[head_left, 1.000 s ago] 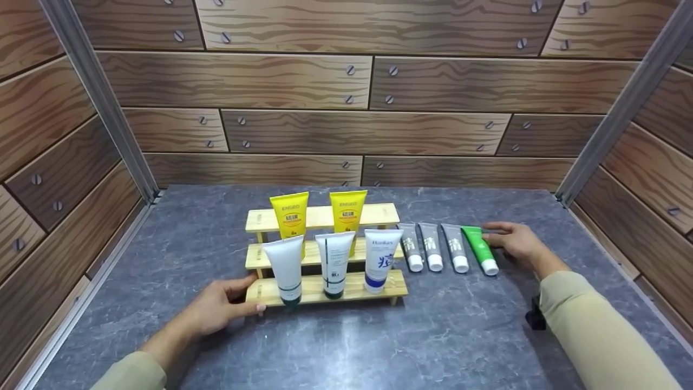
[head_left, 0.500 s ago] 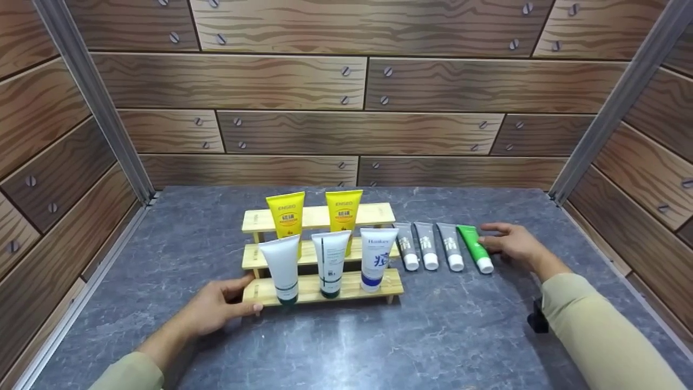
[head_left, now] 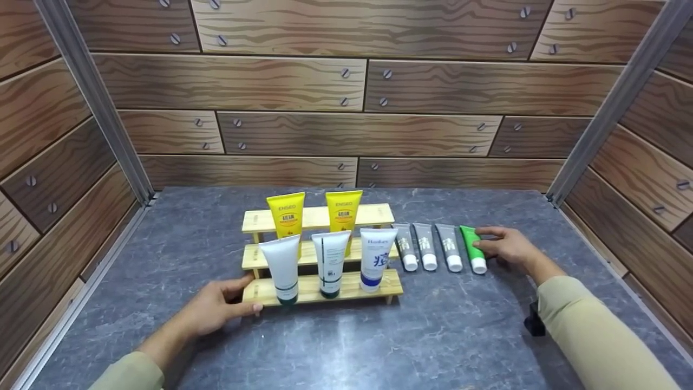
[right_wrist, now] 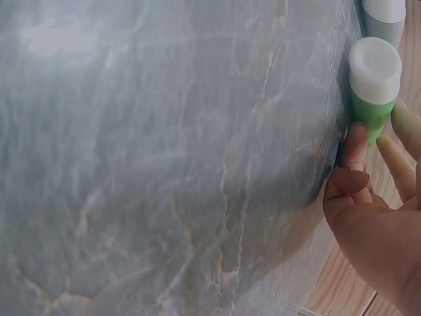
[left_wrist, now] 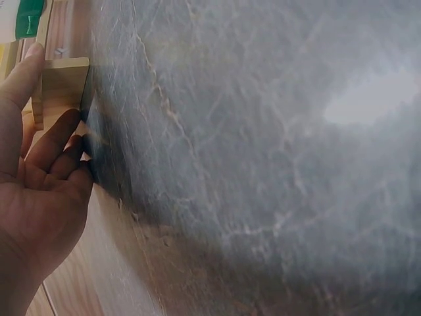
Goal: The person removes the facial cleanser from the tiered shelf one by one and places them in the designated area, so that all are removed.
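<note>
With our left hand (head_left: 214, 310), we grip the three-tier pale wooden rack (head_left: 352, 280) at lower centre. Our right hand (head_left: 511, 248), fingers extended, touches the green, white-capped plastic tube (head_left: 474, 254) right of centre.

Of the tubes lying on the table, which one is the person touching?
The green tube, at the right end of the row beside the wooden rack; the other three, gray tubes, are untouched.
</note>
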A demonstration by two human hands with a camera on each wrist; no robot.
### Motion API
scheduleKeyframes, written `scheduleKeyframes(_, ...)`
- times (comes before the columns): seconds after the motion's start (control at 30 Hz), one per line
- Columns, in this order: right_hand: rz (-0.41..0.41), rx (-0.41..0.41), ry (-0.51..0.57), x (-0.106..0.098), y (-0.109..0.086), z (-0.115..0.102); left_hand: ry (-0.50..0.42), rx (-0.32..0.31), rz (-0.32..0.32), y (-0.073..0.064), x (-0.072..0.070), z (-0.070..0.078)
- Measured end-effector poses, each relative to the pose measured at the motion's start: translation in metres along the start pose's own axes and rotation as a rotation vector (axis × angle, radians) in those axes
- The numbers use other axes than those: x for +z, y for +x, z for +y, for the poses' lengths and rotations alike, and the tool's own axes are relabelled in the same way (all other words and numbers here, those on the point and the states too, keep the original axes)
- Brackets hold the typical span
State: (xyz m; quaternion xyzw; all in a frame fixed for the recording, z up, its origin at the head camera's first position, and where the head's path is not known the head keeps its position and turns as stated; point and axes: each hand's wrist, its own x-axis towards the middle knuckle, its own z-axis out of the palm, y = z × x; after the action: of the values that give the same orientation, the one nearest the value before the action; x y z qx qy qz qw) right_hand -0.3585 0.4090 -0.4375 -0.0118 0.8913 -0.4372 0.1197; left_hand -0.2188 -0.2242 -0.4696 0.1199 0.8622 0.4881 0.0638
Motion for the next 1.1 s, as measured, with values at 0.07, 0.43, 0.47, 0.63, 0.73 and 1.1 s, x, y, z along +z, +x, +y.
scheduleKeyframes(0.07, -0.003, 0.0, 0.007, -0.001, 0.0, 0.001, -0.003, 0.0, 0.002, 0.0, 0.0, 0.0)
scheduleKeyframes(0.43, 0.034, -0.066, 0.005, -0.017, -0.007, -0.014, -0.01, -0.007, -0.018, -0.001, 0.0, 0.0)
scheduleKeyframes(0.47, 0.04, -0.074, -0.006, -0.019, -0.008, -0.019, -0.008, -0.012, -0.017, -0.001, 0.0, 0.0)
scheduleKeyframes(0.63, 0.07, -0.112, -0.013, -0.025, -0.008, -0.046, 0.006, -0.031, -0.003, 0.0, 0.0, 0.003)
scheduleKeyframes(0.73, 0.086, -0.157, 0.024, -0.023, -0.007, -0.066, 0.005, -0.023, -0.005, 0.002, -0.001, 0.003)
scheduleKeyframes(1.1, 0.083, -0.378, 0.127, 0.014, -0.021, -0.154, -0.005, -0.025, -0.002, 0.0, -0.001, 0.001)
